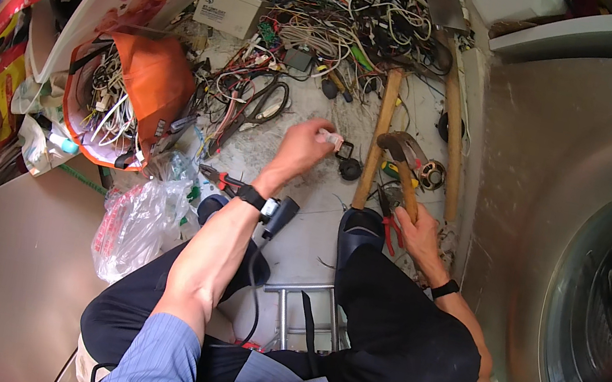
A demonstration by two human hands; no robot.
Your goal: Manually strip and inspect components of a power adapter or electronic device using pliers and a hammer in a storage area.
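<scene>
My left hand [302, 149] pinches a small pale piece [329, 139] just above the floor; its exact kind is too small to make out. Touching or close beside that piece are a small dark square frame [345, 150] and a round black part [350, 169]. My right hand [418, 234] is wrapped round the wooden handle of a claw hammer [407, 168]. The hammer's metal head is raised and lies to the right of the small parts. Under the hammer hand, red-handled pliers [391, 229] rest by my right shoe.
Tangled wires and electronic scrap [327, 23] cover the far floor, with a grey battery [228, 11] at their edge. Scissors [268, 101] and other pliers [222, 178] lie left. Long wooden handles [378, 138] stretch along the right, beside a washing machine [611, 269]. An orange bag [147, 77] holds wires.
</scene>
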